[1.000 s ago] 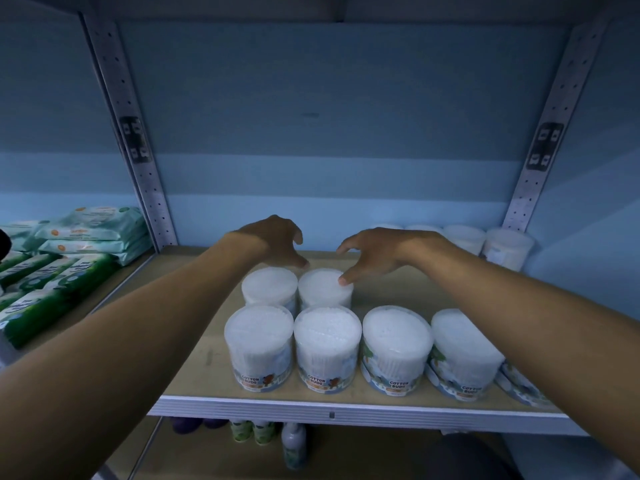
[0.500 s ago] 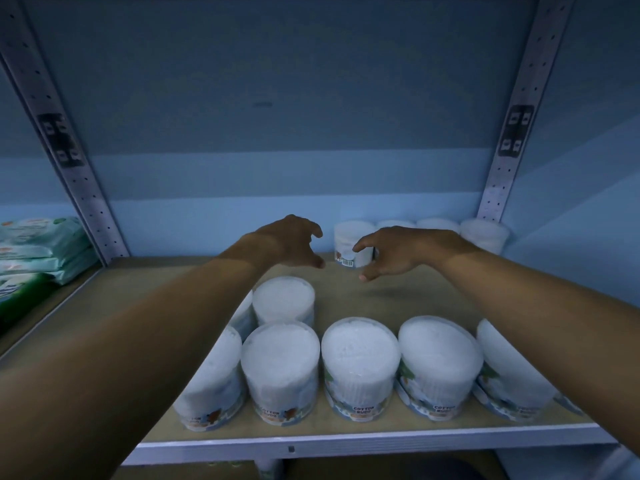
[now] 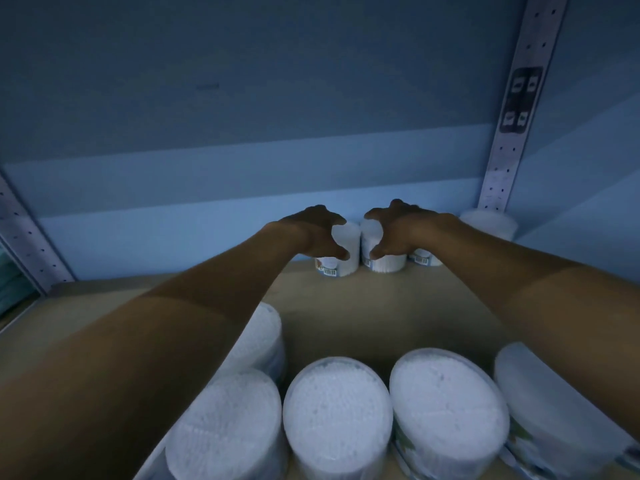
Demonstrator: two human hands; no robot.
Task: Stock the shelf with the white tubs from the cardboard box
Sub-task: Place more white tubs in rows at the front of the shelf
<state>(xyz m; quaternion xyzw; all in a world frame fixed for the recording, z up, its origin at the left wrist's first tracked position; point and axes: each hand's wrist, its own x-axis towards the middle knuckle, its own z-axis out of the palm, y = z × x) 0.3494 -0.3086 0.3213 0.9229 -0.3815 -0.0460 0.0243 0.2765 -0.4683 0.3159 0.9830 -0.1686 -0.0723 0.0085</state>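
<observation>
Both arms are being stretched deep into the shelf [image 3: 363, 306]. The left hand [image 3: 313, 233] is being curled round a tub [image 3: 341, 252] at the back wall, thumb low on its near side and fingers arched over its top. The right hand [image 3: 401, 232] is being curled in the same way round the neighbouring tub [image 3: 382, 261], so each hand is gripping one tub. The two tubs are standing upright, touching or nearly touching each other, just beside further tubs along the back towards the upright post [image 3: 519, 109] on the right.

A front row of tubs [image 3: 337, 414] is being kept at the shelf's near edge, lids up and packed side by side, with one more tub [image 3: 263, 337] behind it, partly hidden under the left forearm. Bare board is being left between that row and the back tubs.

The back pair is probably being gripped from above because a side reach is blocked by the neighbours. Whether they are being set down or drawn forward cannot be told. The cardboard box is not being shown. The gap suggests stocking is partly done.
</observation>
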